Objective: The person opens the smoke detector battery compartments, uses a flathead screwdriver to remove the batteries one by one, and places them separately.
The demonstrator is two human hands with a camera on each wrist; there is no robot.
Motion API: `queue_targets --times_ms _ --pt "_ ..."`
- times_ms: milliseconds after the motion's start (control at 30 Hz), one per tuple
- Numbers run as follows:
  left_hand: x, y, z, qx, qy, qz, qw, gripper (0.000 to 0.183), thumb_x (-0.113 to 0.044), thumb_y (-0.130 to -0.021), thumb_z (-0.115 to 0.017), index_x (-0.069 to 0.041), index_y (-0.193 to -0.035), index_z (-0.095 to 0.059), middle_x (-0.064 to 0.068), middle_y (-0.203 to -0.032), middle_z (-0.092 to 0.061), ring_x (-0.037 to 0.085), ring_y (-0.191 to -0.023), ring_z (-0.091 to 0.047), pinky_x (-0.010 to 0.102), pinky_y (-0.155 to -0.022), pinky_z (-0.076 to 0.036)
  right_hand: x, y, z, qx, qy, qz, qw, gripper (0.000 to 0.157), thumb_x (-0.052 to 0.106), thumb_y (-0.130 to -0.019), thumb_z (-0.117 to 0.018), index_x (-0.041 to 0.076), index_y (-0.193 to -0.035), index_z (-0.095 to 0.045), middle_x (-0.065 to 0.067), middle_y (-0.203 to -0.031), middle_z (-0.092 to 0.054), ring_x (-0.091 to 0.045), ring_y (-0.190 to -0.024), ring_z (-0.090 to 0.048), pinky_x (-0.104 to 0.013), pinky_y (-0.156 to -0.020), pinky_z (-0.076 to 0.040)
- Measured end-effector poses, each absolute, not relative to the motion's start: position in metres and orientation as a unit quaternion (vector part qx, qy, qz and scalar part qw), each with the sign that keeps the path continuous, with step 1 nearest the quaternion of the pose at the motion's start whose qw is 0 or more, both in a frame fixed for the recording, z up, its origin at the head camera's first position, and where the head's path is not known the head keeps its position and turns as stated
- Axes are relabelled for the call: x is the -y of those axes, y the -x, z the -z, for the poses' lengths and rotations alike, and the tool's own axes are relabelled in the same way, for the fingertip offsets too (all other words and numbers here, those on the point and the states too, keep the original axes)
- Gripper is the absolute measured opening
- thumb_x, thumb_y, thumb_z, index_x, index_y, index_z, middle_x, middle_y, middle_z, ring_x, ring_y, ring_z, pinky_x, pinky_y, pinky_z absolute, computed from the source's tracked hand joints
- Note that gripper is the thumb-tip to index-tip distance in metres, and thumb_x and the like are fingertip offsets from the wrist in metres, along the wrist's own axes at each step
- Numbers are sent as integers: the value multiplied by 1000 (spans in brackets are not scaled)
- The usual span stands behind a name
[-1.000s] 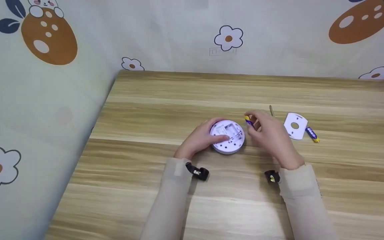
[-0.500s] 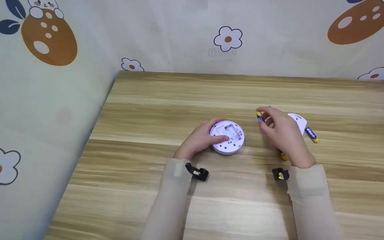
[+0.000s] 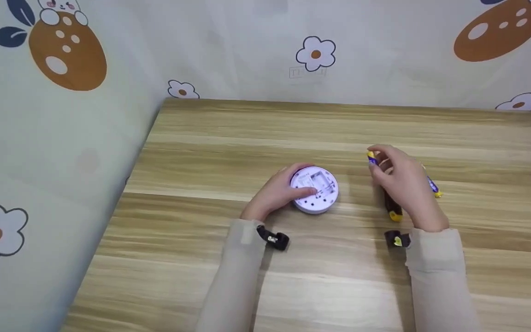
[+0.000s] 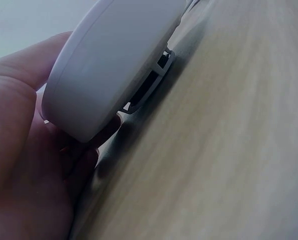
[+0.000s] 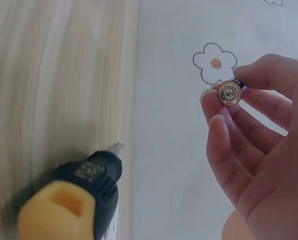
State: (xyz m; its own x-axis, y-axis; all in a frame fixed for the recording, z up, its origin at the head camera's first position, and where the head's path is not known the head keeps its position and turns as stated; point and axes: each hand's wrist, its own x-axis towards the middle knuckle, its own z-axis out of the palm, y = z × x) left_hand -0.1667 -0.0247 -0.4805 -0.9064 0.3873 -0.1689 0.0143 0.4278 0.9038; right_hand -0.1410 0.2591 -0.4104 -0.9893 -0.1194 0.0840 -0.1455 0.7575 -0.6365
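Observation:
My left hand (image 3: 277, 193) grips a round white smoke alarm (image 3: 316, 203), its thumb across the back, where a battery compartment (image 3: 319, 179) is uncovered. In the left wrist view the alarm (image 4: 108, 65) stands tilted on edge, with a slotted part beneath it close to the tabletop. To the right, my right hand (image 3: 404, 180) pinches a blue and yellow battery (image 3: 371, 158) between thumb and fingertips, above the table. The right wrist view has this battery (image 5: 230, 93) end-on. A second battery (image 3: 433, 186) lies beyond that hand, partly covered.
A screwdriver (image 3: 392, 210) with a black and yellow handle lies under the right hand; its metal tip (image 5: 117, 148) shows in the right wrist view. The white mounting plate is almost wholly hidden behind the hand. A patterned cloth (image 3: 247, 55) hangs behind the wooden table (image 3: 228, 129).
My right hand has moved rightward, away from the smoke alarm, with the battery still pinched. The screwdriver handle has come into view, while the mounting plate became covered. The left hand holds still.

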Motion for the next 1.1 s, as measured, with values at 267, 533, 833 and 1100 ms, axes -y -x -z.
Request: queue_targets --times_ms 267,533,833,1100 --pt "24 166 479 -823 -118 -524 184 73 -28 -95 -87 -17 -161 -57 10 -162 -57 31 -149 -50 48 -126 -35 -279 141 409 939 -46 -340 31 42 9 -108 -64 -3 -148 -63 -27 -121 -71 -42 -108 -69 -47 -85 -55" --pt "24 165 480 -819 -118 -532 182 71 -27 -95 -87 -16 -160 -58 10 -159 -60 28 -145 -53 45 -124 -37 -293 141 409 936 -27 -349 43 41 10 -109 -63 -5 -146 -63 -28 -121 -72 -44 -108 -69 -40 -87 -49" --pt "24 166 481 -825 -115 -523 181 72 -29 -96 -87 -16 -161 -58 11 -160 -58 30 -149 -50 47 -126 -36 -310 142 412 935 11 -355 16 46 12 -111 -59 -5 -154 -56 -31 -131 -67 -48 -120 -65 -47 -91 -48" --pt "24 166 481 -829 -113 -516 182 73 -31 -96 -87 -19 -161 -58 10 -163 -56 31 -151 -48 49 -127 -34 -329 141 417 934 37 -355 0 47 15 -113 -57 -7 -155 -54 -34 -137 -63 -49 -123 -61 -23 -79 -46"
